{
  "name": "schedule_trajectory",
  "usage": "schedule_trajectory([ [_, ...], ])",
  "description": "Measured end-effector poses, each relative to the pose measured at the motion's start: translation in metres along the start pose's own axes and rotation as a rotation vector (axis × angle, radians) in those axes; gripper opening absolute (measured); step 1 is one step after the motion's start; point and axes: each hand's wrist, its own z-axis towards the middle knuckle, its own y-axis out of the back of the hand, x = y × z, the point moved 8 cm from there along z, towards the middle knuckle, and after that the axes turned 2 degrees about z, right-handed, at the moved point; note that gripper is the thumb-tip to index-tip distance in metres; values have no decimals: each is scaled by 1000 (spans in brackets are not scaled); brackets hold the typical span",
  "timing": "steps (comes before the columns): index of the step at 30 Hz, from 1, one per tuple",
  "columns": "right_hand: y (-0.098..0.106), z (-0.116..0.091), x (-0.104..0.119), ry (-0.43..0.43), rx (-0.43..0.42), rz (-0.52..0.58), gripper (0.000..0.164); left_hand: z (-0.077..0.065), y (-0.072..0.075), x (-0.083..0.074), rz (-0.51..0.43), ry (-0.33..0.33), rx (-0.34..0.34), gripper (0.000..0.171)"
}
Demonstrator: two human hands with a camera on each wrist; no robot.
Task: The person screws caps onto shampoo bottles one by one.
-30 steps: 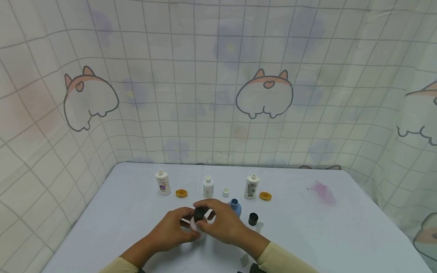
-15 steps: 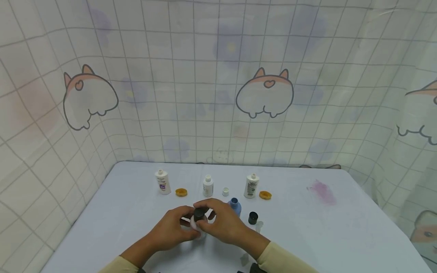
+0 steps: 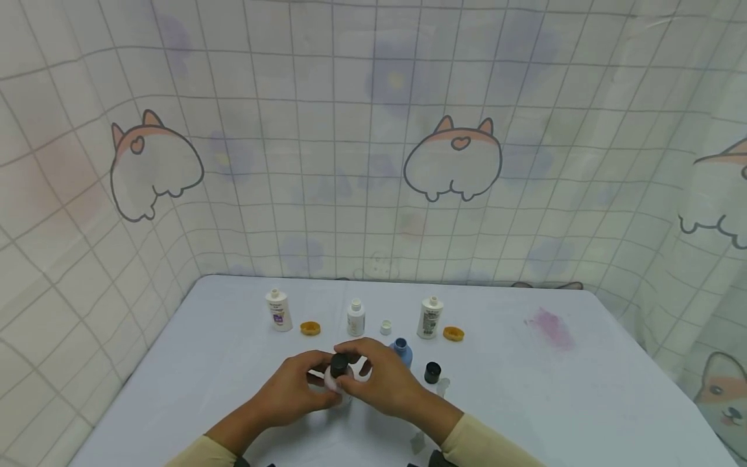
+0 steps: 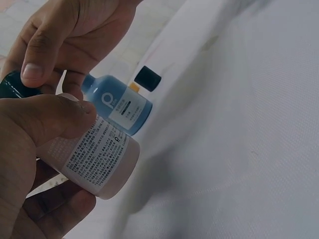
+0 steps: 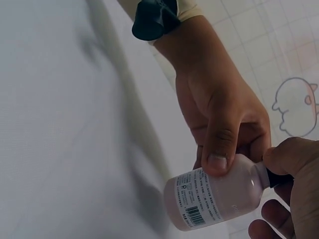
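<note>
My left hand (image 3: 294,391) grips the body of a small pale pink bottle (image 5: 227,199) in front of me. Printed text and a barcode show on its label in the right wrist view. With thumb and fingers my right hand (image 3: 388,383) pinches the black cap (image 3: 339,364), which sits at the bottle's neck. In the head view the two hands cover much of the bottle. Just beyond the right hand stands an uncapped blue bottle (image 4: 117,104), partly hidden by that hand in the head view. A loose black cap (image 3: 432,372) lies to its right.
Three uncapped white bottles, left (image 3: 279,312), middle (image 3: 356,320) and right (image 3: 430,320), stand farther back. Between them lie a yellow cap (image 3: 310,329) and a white cap (image 3: 386,327); another yellow cap (image 3: 453,334) is farther right. A pink stain (image 3: 551,329) marks the white tabletop (image 3: 525,402).
Both hands keep their places on the pink bottle and its black cap. The right hand's fingers have shifted very slightly around the cap.
</note>
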Motion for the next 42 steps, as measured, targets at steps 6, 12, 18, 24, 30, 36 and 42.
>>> schedule_trajectory([
  [6,2,-2,0,-5,-14,-6,40,0,1,3,-16,6,-2,57],
  [12,3,-2,1,13,-41,-21,39,-1,2,3,-14,-10,-15,56],
  [18,3,-2,2,35,-51,-33,42,0,3,2,-19,15,-18,58],
  [24,1,0,0,28,-35,19,46,-1,3,-2,-35,15,-7,58],
  [30,-2,1,-1,16,-13,16,44,-2,4,-3,-30,6,-18,58],
  [36,0,3,-2,-7,-21,10,42,-2,3,-3,-29,-1,-24,57],
  [42,0,4,-4,-20,-29,14,46,-1,2,-2,-22,10,-14,56],
])
